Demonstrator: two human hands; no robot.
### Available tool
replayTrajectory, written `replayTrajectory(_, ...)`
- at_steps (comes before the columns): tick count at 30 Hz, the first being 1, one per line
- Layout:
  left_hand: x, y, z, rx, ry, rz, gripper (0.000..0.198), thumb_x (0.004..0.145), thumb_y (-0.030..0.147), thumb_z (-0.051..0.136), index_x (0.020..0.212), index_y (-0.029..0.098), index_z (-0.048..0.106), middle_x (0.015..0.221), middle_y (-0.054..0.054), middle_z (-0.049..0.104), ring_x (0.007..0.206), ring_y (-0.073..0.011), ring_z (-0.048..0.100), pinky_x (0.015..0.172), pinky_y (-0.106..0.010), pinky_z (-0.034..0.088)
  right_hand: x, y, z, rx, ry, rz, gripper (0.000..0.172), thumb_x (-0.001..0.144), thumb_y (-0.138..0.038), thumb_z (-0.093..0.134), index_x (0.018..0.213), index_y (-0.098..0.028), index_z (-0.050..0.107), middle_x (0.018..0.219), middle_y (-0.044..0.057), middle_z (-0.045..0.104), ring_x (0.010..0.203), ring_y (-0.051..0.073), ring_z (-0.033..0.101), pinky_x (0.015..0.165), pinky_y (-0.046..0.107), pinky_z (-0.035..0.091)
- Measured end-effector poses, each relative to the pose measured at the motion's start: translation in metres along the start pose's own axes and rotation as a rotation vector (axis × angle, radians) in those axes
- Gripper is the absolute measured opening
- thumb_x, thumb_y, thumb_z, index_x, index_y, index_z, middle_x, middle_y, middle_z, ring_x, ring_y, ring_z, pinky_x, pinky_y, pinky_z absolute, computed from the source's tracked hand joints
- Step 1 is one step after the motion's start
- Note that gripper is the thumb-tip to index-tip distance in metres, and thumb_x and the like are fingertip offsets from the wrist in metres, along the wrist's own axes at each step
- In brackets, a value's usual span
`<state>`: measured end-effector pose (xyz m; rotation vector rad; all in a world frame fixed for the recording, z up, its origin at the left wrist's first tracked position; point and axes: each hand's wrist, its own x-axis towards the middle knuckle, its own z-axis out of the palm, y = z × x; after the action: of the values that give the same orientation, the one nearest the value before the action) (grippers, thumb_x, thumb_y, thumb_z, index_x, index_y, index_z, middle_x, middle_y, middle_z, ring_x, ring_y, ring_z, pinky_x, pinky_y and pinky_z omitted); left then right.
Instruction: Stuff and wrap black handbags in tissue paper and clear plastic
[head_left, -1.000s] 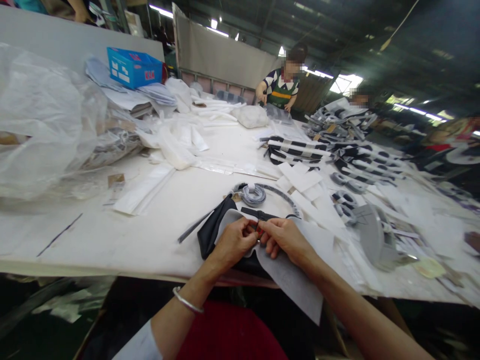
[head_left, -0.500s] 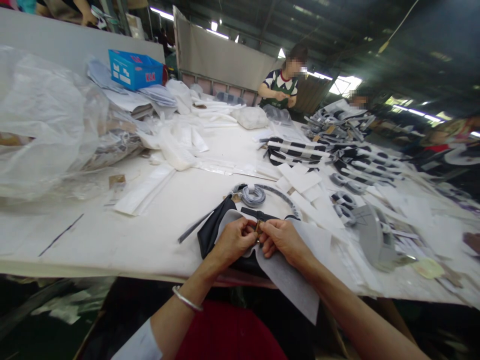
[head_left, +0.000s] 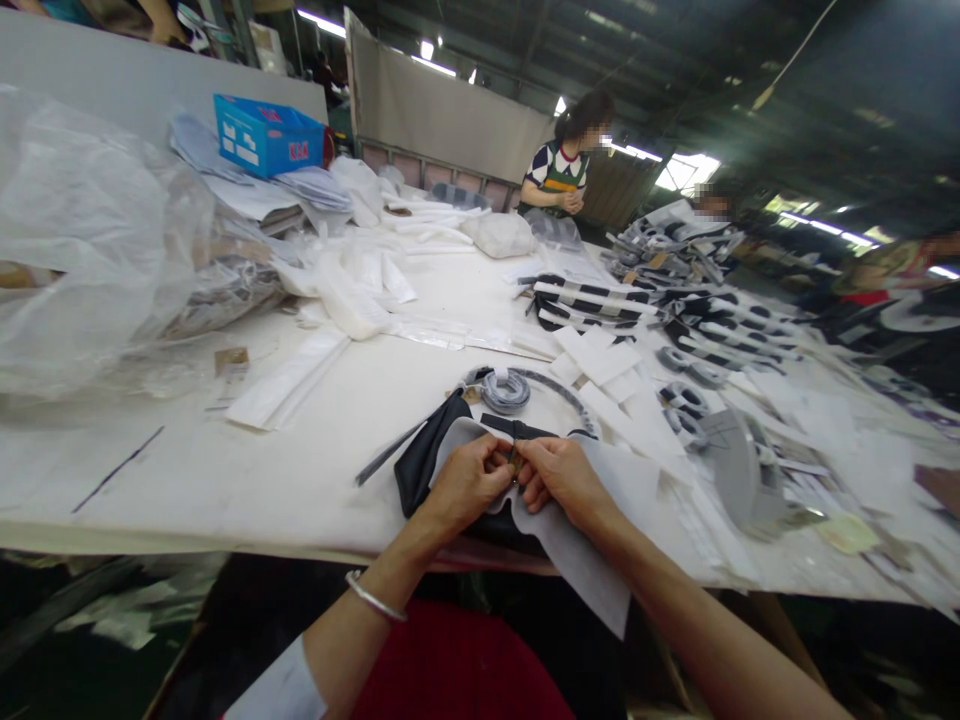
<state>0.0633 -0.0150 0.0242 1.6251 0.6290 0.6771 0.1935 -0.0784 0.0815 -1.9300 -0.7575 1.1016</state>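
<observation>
Our black bag lies at the near edge of the bench, roughly midway along the stretch we can see; a pale sheet is draped over it, one corner hanging down past that edge. Our left hand and right hand meet over the front of the bag, thumbs and fingers pinched on a small fitting just below a dark strap; the fingers hide most of it, so we cannot tell its exact shape.

We judge the bag light and soft, with a smooth, leather-like skin that would crease or mark under a hard squeeze; its folded left side looks likely to slump if lifted there alone. The sheet looks thin and limp, apt to slide on the bag; the fitting seems stiff and too small for more than fingertips.

For lifting, we would take the arched handle toward the bench's far edge, with a palm beneath the body; the coiled cord inside that arch looks a poor hold, likely to pull loose.
</observation>
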Motion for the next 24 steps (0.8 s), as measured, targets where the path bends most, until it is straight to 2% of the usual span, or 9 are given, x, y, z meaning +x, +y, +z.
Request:
replayTrajectory(9, 0.003, -0.004, -0.001, -0.115, -0.024, -0.039, 0.03, 0.076, 0.03, 0.062, 0.101, 0.015, 0.068, 0.07, 0.001, 0.067, 0.058, -0.0121, 0.059, 0.052, -0.021, 0.042, -0.003, 0.0, -0.001, 0.027, -0.006, -0.032, 0.023, 0.081, -0.028, 0.054, 0.06, -0.018, 0.057, 0.046, -0.001, 0.059, 0.033, 0.01, 0.052, 0.032, 0.017, 0.044)
replayTrajectory(24, 0.004, 0.001, -0.003, -0.143, -0.025, -0.08, 0.034, 0.072, 0.032, 0.063, 0.101, 0.015, 0.067, 0.068, 0.001, 0.065, 0.056, -0.0123, 0.057, 0.051, -0.022, 0.041, -0.005, 0.008, -0.004, 0.028, -0.066, -0.107, 0.03, 0.081, -0.042, 0.054, 0.063, -0.018, 0.057, 0.047, 0.001, 0.061, 0.038, 0.012, 0.057, 0.041, 0.022, 0.05)
